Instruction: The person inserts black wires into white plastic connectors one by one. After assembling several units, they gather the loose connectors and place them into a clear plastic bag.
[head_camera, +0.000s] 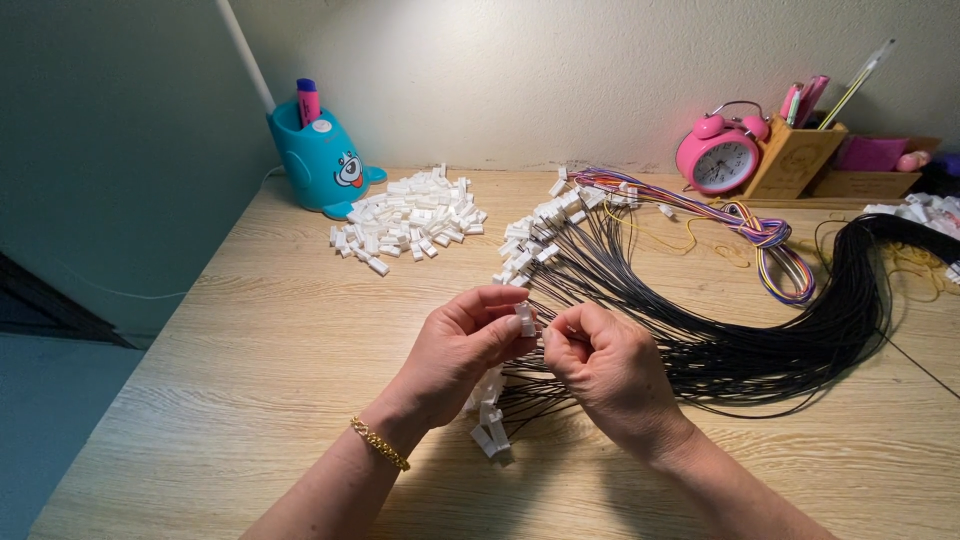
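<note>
The left hand pinches a small white connector at table centre; the right hand is closed on a thin black wire at its 3 o'clock. The connector looks light, rigid and slippery: grip its flat sides. Loose connectors lie at 11 o'clock.

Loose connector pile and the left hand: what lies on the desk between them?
In the head view, only bare wooden desk lies between the loose connector pile and the left hand; the wired connectors lie off to the right.
</note>
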